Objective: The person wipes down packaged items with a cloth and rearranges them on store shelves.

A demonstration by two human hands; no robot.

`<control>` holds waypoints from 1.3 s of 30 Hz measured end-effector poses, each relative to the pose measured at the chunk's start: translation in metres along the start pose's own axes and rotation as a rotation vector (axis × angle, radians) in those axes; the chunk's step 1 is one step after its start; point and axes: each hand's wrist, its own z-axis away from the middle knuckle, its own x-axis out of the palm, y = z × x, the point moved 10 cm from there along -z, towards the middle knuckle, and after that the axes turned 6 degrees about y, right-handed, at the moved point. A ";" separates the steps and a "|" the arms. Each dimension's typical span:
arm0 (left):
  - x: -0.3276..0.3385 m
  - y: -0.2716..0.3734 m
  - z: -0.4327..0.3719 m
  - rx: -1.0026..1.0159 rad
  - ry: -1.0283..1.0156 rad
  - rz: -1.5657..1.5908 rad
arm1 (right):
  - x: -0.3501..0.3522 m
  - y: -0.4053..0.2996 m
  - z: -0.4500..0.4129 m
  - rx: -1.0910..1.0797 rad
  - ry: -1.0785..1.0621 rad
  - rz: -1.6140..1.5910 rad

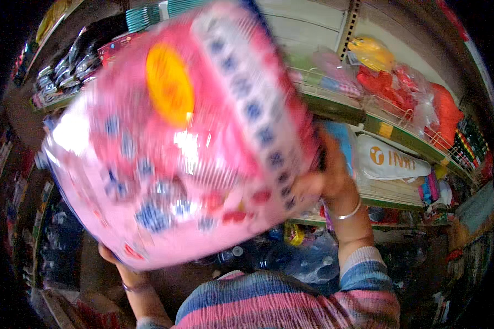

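Observation:
A large pink package (168, 164) in glossy printed plastic is held up tilted in front of me. It bears an orange oval, a pale strip with dark characters and blue patches, all smeared by motion blur. My right hand (329, 172), with a bangle at the wrist, grips the package's right side. At the lower left corner, my left hand (107, 253) supports it from beneath; most of its fingers are hidden behind the package. What is inside the package cannot be made out.
Metal shelving (337, 105) runs behind and to the right, carrying red goods in clear plastic (407, 96), a yellow bagged item (370, 53) and a white case (391, 158) bearing writing. Dark-wrapped goods (70, 74) fill a left shelf. Large plastic bottles (271, 251) stand low down.

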 end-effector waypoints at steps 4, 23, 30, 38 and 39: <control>0.117 0.062 -0.090 0.413 -0.144 0.049 | -0.090 -0.030 -0.045 -0.173 0.282 -0.225; 0.474 -0.072 -0.226 -0.830 -0.362 0.555 | -0.255 0.095 -0.117 0.379 0.532 -0.608; 0.474 -0.068 -0.221 -0.750 -0.477 0.536 | -0.282 0.119 -0.116 0.417 0.539 -0.516; 0.479 -0.136 -0.226 -0.879 -0.434 0.506 | -0.280 0.118 -0.112 0.469 0.529 -0.574; 0.465 -0.151 -0.241 -0.887 -0.431 0.543 | -0.264 0.114 -0.118 0.470 0.448 -0.546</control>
